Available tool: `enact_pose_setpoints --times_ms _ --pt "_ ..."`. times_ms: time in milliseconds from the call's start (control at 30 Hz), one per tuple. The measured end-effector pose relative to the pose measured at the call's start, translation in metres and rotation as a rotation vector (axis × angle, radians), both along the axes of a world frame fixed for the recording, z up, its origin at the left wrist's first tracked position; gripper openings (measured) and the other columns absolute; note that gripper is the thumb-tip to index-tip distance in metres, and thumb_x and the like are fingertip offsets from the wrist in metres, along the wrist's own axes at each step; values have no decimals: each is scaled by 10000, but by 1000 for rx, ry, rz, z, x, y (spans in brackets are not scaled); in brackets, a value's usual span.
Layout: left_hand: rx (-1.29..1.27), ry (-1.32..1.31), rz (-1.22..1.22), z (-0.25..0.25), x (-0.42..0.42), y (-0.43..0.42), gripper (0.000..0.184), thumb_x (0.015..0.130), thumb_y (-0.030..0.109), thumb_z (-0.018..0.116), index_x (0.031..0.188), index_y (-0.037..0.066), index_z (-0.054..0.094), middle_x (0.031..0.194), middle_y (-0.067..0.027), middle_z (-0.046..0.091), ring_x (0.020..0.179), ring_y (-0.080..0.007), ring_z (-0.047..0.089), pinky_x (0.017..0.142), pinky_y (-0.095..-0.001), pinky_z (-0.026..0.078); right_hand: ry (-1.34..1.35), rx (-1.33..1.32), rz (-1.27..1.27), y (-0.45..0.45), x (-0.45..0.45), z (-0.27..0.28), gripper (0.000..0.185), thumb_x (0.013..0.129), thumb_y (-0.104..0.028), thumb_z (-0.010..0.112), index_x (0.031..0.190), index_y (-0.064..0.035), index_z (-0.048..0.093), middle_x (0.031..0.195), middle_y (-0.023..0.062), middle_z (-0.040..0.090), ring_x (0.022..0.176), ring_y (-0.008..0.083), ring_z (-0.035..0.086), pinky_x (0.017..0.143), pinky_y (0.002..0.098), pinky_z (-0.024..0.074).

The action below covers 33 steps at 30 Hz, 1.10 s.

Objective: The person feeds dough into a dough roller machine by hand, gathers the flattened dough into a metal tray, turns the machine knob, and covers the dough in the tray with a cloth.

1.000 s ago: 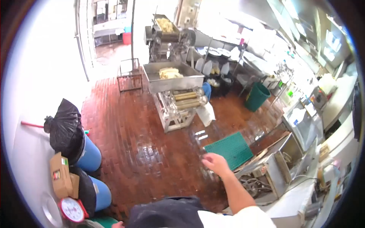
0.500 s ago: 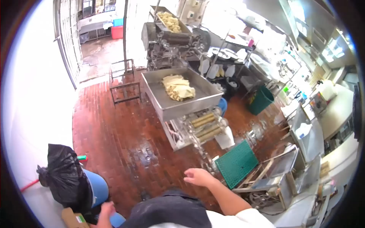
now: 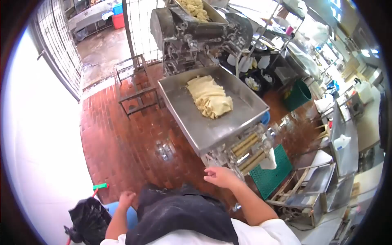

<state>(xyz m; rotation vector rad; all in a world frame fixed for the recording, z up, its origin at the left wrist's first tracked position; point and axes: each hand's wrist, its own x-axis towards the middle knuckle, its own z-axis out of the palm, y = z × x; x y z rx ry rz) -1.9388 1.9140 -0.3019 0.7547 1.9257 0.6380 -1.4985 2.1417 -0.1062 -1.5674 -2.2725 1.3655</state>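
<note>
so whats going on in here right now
A person in a dark apron faces a wide rectangular steel tray holding a folded pale-yellow dough sheet, touched by neither hand. The right hand looks empty, short of the tray; the left hand hangs low. Behind, pale dough chunks sit atop a grey metal machine.

I see a red brick floor point(image 3: 118, 134) with shiny patches. At lower left, a black plastic bag point(image 3: 90, 220) sits by the white wall point(image 3: 36, 134), near a green-headed tool point(image 3: 100, 186). At upper left, beyond a barred gate point(image 3: 57, 45), I see 1 red tub point(image 3: 118, 21) and 1 blue tub point(image 3: 118, 8). To the right, I see 1 green mat point(image 3: 271, 171) and 1 dark green bin point(image 3: 298, 96).
</note>
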Motion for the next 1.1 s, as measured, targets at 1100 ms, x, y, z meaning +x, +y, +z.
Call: enact_pose_setpoints --times_ms 1100 --pt "-208 83 -563 32 -187 423 352 753 295 685 903 -22 670 741 -128 662 670 -214 630 642 -333 495 71 -99 -687 151 -123 -17 424 794 -318 661 1108 -38 606 921 110 663 832 215 639 765 320 500"
